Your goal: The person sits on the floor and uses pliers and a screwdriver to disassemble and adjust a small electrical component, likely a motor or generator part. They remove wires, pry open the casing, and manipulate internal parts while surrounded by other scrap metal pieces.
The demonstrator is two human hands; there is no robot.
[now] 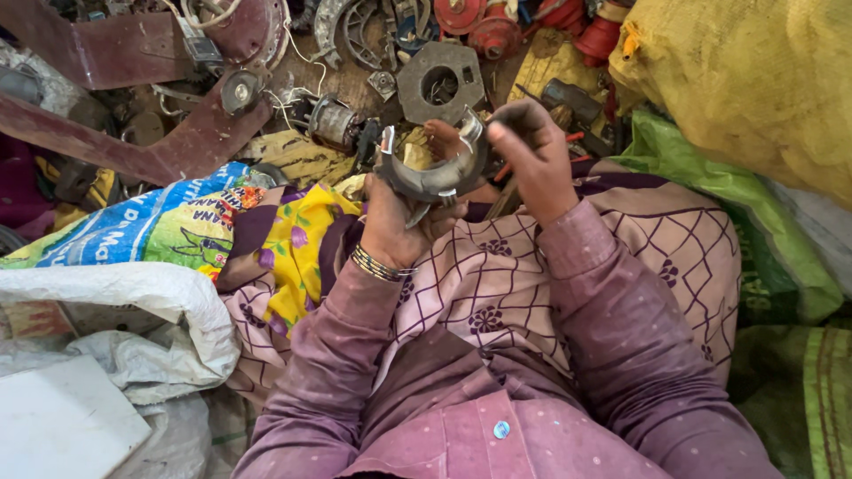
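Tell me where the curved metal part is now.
In the head view, the curved metal part is at centre, held between the left hand and the right hand, above the lap and just below the round metal plate.

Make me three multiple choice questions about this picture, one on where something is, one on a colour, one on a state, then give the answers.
1. Where does the round metal plate with a centre hole lie?
A. beyond the hands
B. on the lap
C. inside the sack

2. What colour is the big sack at upper right?
A. blue
B. yellow
C. white

3. How is the curved metal part held?
A. by both hands
B. lying loose
C. by one foot

Answers: A, it lies among scrap past the hands; B, its weave is yellow; A, left hand and right hand both grip it.
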